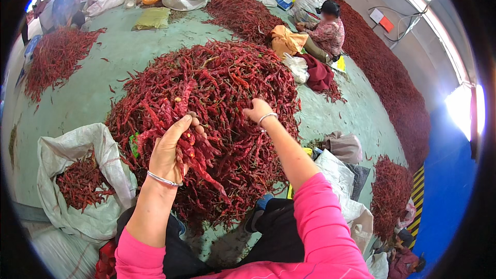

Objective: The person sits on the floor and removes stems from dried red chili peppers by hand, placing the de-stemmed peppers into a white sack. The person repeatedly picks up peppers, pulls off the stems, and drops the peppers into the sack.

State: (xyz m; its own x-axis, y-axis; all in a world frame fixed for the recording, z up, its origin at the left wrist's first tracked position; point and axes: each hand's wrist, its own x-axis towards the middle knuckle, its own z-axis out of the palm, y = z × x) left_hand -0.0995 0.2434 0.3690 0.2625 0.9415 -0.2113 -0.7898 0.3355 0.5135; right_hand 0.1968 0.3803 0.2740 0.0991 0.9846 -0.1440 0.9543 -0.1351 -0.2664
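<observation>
A broad heap of dried red chili peppers [217,73] lies on the floor in front of me. My left hand [174,147], with a metal bangle at the wrist, grips a bunch of dried chilies [197,159] above the near left part of the heap. Further right, my right hand [259,111] reaches to the heap's surface, its fingers bent down at the chilies. Its fingertips are partly hidden and blurred, so whether they pinch a pepper is unclear.
An open white woven sack [104,151] holding chilies stands at my left. Folded white sacks [337,174] lie at my right. A seated person [329,33] works beyond the heap, near an orange cloth [286,40]. A long chili bank [387,81] lines the right wall.
</observation>
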